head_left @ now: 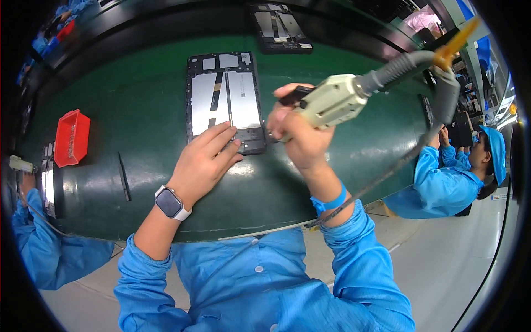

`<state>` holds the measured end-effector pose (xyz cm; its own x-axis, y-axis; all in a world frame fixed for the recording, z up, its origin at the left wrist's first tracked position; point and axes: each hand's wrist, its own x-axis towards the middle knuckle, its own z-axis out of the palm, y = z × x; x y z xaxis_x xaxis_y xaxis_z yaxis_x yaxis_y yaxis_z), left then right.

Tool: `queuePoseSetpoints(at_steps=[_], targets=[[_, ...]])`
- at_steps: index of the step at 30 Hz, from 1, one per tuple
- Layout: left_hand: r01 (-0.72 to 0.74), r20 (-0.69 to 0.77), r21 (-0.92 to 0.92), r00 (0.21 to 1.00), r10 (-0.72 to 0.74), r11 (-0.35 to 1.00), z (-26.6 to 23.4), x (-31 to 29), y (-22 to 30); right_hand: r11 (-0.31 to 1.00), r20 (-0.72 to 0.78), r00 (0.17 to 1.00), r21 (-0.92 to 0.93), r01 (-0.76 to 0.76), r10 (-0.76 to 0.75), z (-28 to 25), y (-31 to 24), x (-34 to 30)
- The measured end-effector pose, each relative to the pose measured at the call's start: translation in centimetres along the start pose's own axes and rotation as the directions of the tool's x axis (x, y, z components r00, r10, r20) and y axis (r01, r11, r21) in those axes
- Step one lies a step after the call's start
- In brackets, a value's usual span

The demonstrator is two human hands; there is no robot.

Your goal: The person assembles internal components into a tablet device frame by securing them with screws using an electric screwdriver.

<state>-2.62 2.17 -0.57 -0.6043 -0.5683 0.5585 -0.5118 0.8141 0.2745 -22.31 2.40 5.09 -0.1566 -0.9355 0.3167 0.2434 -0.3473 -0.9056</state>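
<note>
An opened tablet (243, 99) lies on the green table in front of me, with silver plates and dark ribbon cables showing inside its black frame. My left hand (207, 160) rests on its near edge, fingers stretched out over the lower part. In my right hand (304, 133) is a cream-coloured electric screwdriver (334, 102), its body tilted up to the right and its tip end pointing down toward the tablet's near right corner. Whether the tip touches the tablet is hidden by my fingers. A thick grey cable (398, 69) runs from the screwdriver's rear.
A red tray (72, 138) of small parts and black tweezers (123, 177) lie to the left. A second opened tablet (281, 30) sits at the far side. Co-workers in blue (448, 177) are at both sides, the left one beside another tablet (48, 182). The cable loops down past my right forearm.
</note>
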Motion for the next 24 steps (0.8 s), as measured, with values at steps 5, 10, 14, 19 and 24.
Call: queuePoseSetpoints(at_steps=[5,10,14,19,24], targets=[[-0.103,0.044,0.121,0.994,0.099,0.987,-0.1,0.6,0.7,0.999,-0.057,0.997,-0.011,0.044,-0.044,-3.0,-0.2,0.2],[-0.113,0.046,0.057,0.993,0.11,0.992,-0.5,0.6,-0.3,1.0,-0.064,0.998,-0.02,0.0,-0.001,-3.0,-0.6,0.1],[-0.011,0.057,-0.089,0.998,0.016,0.996,-0.7,1.1,-0.3,0.999,-0.06,0.998,-0.031,0.023,-0.025,-3.2,-0.7,0.0],[0.155,0.057,-0.106,0.987,-0.15,0.982,-0.4,1.0,1.3,0.999,-0.048,0.998,-0.042,0.031,-0.033,-3.1,-0.7,-0.3],[0.209,0.002,-0.087,0.978,-0.209,0.974,0.1,0.5,2.2,0.999,-0.044,0.998,-0.034,0.037,-0.038,-3.0,-0.4,-0.2]])
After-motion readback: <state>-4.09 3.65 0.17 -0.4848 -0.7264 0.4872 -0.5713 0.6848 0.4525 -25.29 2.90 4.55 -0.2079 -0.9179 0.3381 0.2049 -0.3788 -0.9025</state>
